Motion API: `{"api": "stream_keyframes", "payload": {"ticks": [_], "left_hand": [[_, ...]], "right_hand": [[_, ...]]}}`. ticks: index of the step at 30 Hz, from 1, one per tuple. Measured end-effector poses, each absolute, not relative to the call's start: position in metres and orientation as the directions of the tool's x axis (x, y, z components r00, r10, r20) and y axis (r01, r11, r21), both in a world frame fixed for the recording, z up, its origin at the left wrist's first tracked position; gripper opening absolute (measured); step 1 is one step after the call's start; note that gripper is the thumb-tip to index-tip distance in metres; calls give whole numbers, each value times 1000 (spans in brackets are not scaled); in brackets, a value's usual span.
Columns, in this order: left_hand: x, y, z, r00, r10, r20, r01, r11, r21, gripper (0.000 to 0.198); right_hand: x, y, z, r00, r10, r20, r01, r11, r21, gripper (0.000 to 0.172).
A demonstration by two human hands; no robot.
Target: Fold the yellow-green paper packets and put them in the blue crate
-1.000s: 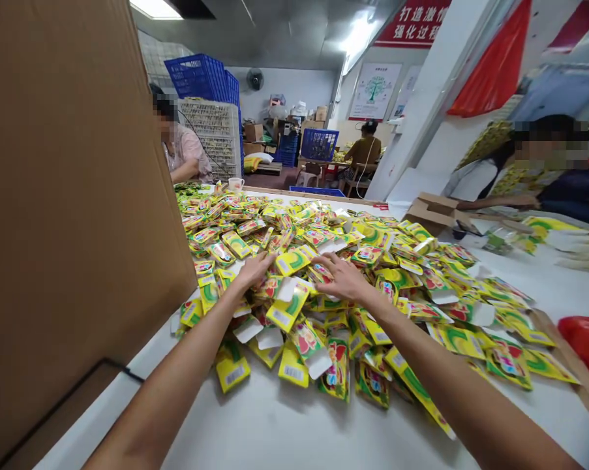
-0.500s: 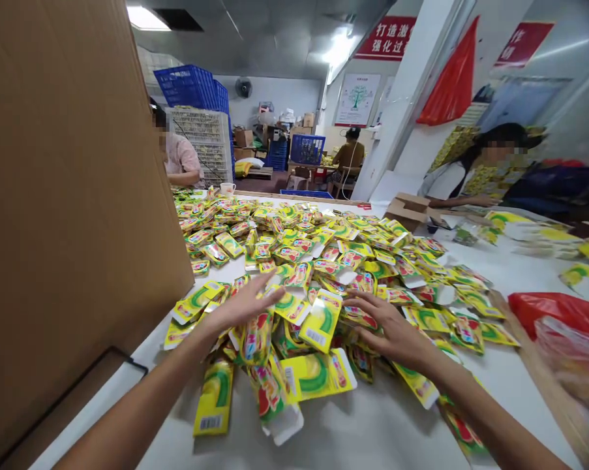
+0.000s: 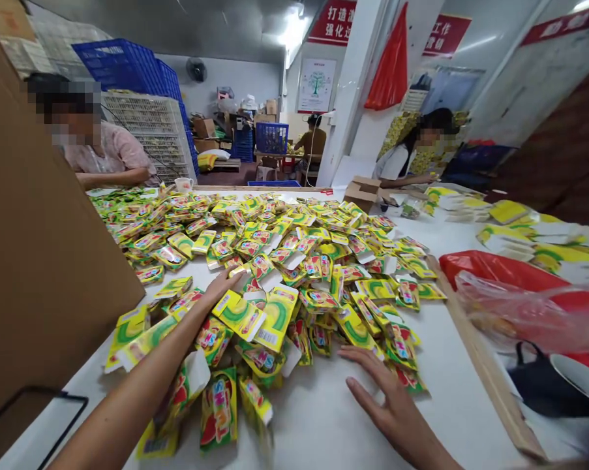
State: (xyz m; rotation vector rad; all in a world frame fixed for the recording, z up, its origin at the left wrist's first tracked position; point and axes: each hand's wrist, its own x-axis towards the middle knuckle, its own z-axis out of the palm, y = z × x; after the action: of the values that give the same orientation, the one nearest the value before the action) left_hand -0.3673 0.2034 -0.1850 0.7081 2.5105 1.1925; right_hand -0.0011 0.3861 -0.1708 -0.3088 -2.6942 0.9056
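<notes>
Moved since the earlier frame: right hand (image 3: 392,405), which had drawn off from among the packets (image 3: 279,313) to the lower right of the frame. The view had also swung, bringing a dark cup (image 3: 539,388) in at the lower right edge.

Packets: many, flat, yellow and green, several with white end flaps (image 3: 199,371) standing out. Heaped across the centre of the frame on the white worktop (image 3: 323,418); a few leaned or lay loose at lower left, about the left forearm (image 3: 142,372).

Left hand (image 3: 220,287): left of centre, in among the heap. Fingers (image 3: 231,277) extended against packets, tips partly covered; whether any was gripped could not be told.

Right hand: fingers spread, nothing held, tips just beside the heap's near edge.

Bounds: cardboard box (image 3: 54,261) at left; wooden strip (image 3: 490,385) at right.

Handling, by judgement: the packets looked light and slick, best shifted with low, broad hands and slow, even pressure, not pinched. Protruding flaps seemed apt to catch or crease, so contact belonged on closed faces. Packets about the left forearm called for a raised elbow.
</notes>
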Motion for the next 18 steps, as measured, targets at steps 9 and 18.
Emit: {"api": "stream_keyframes", "payload": {"ticks": [9, 18], "left_hand": [[-300, 224, -190, -849, 519, -100, 267, 584, 767, 73], [-271, 221, -157, -832, 554, 31, 424, 598, 680, 57]], "right_hand": [[28, 289, -188, -904, 369, 217, 79, 641, -763, 40], [40, 229, -192, -855, 468, 225, 211, 709, -672, 45]]}}
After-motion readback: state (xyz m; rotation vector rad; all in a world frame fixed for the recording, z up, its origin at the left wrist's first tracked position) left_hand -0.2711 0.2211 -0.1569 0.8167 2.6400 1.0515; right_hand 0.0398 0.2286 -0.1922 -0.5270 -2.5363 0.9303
